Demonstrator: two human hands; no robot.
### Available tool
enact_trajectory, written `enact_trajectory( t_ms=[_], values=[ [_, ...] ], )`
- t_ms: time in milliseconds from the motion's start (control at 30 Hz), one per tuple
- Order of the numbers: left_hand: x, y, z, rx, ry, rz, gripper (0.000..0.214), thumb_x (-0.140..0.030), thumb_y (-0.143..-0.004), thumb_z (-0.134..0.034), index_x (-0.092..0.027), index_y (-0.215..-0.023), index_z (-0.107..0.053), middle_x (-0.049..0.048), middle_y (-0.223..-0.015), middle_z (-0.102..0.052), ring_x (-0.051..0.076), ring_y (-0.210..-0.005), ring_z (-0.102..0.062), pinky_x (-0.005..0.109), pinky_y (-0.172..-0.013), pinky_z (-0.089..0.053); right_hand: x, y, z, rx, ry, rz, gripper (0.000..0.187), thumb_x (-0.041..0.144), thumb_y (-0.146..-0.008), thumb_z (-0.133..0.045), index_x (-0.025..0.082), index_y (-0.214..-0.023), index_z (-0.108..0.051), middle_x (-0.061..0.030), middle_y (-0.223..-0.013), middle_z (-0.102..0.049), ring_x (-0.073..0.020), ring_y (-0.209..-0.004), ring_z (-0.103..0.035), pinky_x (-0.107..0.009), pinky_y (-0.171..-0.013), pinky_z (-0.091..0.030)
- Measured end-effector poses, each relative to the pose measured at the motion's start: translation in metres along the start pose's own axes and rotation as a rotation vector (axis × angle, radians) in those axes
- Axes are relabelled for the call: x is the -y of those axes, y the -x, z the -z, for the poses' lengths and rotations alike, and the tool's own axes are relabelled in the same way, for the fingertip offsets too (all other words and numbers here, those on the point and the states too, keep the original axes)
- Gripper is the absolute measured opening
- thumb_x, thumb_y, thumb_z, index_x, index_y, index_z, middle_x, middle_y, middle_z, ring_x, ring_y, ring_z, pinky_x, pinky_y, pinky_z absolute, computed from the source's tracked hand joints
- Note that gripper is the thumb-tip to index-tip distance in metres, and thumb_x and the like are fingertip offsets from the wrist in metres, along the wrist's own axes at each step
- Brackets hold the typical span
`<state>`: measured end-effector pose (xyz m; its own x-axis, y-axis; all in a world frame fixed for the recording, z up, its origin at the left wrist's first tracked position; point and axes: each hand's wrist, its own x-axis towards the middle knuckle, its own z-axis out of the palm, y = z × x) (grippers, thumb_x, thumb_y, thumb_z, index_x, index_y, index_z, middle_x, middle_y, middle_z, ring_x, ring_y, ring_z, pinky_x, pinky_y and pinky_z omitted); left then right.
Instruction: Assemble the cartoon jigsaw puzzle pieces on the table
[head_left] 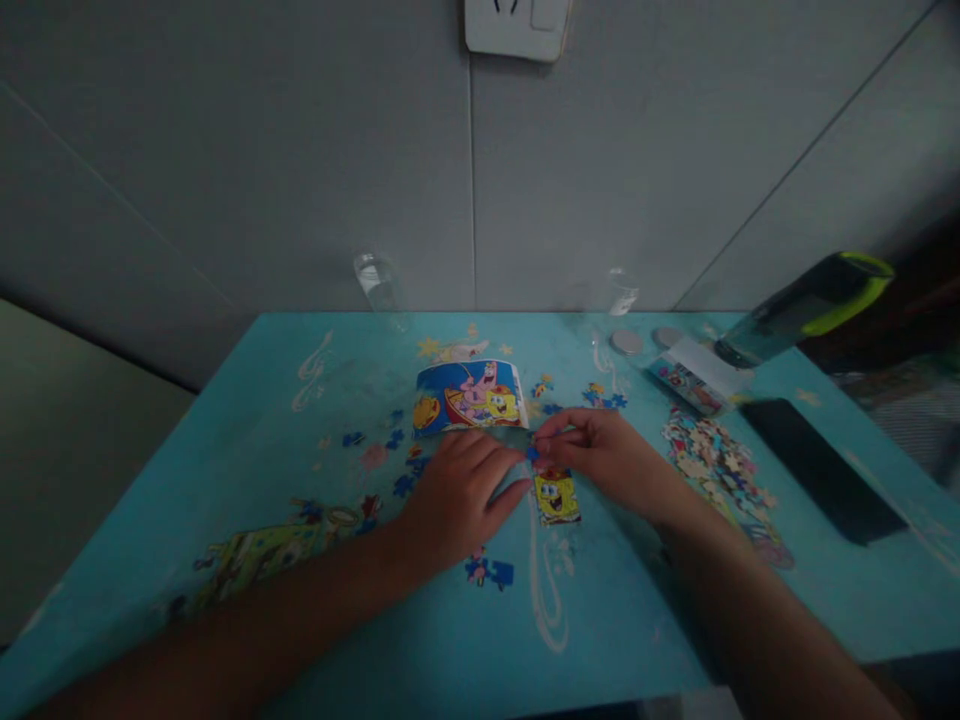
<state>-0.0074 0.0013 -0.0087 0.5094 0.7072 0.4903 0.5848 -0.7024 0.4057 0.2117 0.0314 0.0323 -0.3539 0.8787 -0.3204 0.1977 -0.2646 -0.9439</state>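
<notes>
My left hand [461,490] lies on the turquoise table [225,440] with its fingers stretched toward a small blue puzzle piece [533,455]. My right hand [600,450] pinches that blue piece between thumb and fingertips. Just below the piece sits a small joined cluster of yellow cartoon pieces [556,497]. Behind the hands lies a picture card [469,395] showing the cartoon scene. Loose blue pieces [491,572] lie near my left wrist and several more are scattered left of the card.
A heap of loose puzzle pieces [716,465] lies at the right, beside a black phone [821,468]. A tipped dark bottle with a green cap [810,305], two round lids [627,342] and a clear glass [379,285] stand by the wall.
</notes>
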Motion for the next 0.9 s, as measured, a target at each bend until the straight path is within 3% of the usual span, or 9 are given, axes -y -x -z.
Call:
enact_trajectory(
  t_ms=[100,233,467,633,733,900],
  values=[
    [0.0,0.0,0.001,-0.027,0.015,0.004,0.018,-0.035,-0.098,-0.062,-0.017,-0.097,-0.061,0.0034,-0.087,-0.065,0.021,-0.087,-0.058,0.038,-0.081,-0.044,-0.006,-0.001,-0.005,0.018,-0.025,-0.001,0.019,0.034,-0.078,-0.08,0.02,-0.087,-0.07,-0.0016,-0.076,-0.075,-0.0133,-0.067,-0.066,-0.026,-0.063,-0.05],
    [0.001,0.0,0.001,-0.019,0.021,0.016,0.018,-0.033,-0.1,-0.059,-0.017,-0.09,-0.06,0.002,-0.082,-0.064,0.019,-0.082,-0.058,0.036,-0.077,-0.042,-0.01,-0.001,-0.007,0.064,-0.016,0.021,0.02,0.039,-0.08,-0.08,0.021,-0.085,-0.072,-0.0021,-0.081,-0.075,-0.0143,-0.073,-0.067,-0.028,-0.069,-0.051],
    [0.002,0.003,-0.002,0.041,0.007,0.027,0.018,-0.032,-0.102,-0.055,-0.018,-0.092,-0.061,0.0027,-0.085,-0.064,0.02,-0.086,-0.059,0.038,-0.079,-0.043,-0.004,0.002,0.005,0.165,0.179,0.081,0.028,0.044,-0.095,-0.062,0.02,-0.088,-0.074,-0.0014,-0.076,-0.068,-0.013,-0.067,-0.057,-0.027,-0.065,-0.046],
    [0.002,0.003,-0.003,0.056,-0.018,0.035,0.019,-0.032,-0.103,-0.053,-0.018,-0.096,-0.062,0.0035,-0.087,-0.065,0.021,-0.088,-0.059,0.039,-0.081,-0.044,-0.004,0.002,0.009,0.161,0.254,0.085,0.029,0.043,-0.096,-0.058,0.019,-0.087,-0.073,-0.0017,-0.078,-0.066,-0.0134,-0.069,-0.056,-0.027,-0.065,-0.044],
    [0.001,0.002,0.0,0.076,-0.095,0.033,0.019,-0.031,-0.103,-0.052,-0.017,-0.1,-0.064,0.0046,-0.089,-0.065,0.022,-0.09,-0.059,0.04,-0.083,-0.044,-0.004,0.0,0.009,0.116,0.276,0.088,0.029,0.042,-0.096,-0.057,0.019,-0.087,-0.072,-0.0024,-0.079,-0.068,-0.0141,-0.071,-0.058,-0.028,-0.067,-0.045],
    [0.001,0.0,0.006,0.124,-0.253,-0.009,0.017,-0.028,-0.101,-0.054,-0.018,-0.097,-0.067,0.005,-0.089,-0.066,0.023,-0.092,-0.059,0.043,-0.087,-0.043,-0.001,-0.003,0.014,-0.102,0.472,0.177,0.031,0.041,-0.096,-0.054,0.018,-0.083,-0.071,0.0004,-0.069,-0.06,-0.0131,-0.063,-0.049,-0.028,-0.059,-0.039]
  ],
)
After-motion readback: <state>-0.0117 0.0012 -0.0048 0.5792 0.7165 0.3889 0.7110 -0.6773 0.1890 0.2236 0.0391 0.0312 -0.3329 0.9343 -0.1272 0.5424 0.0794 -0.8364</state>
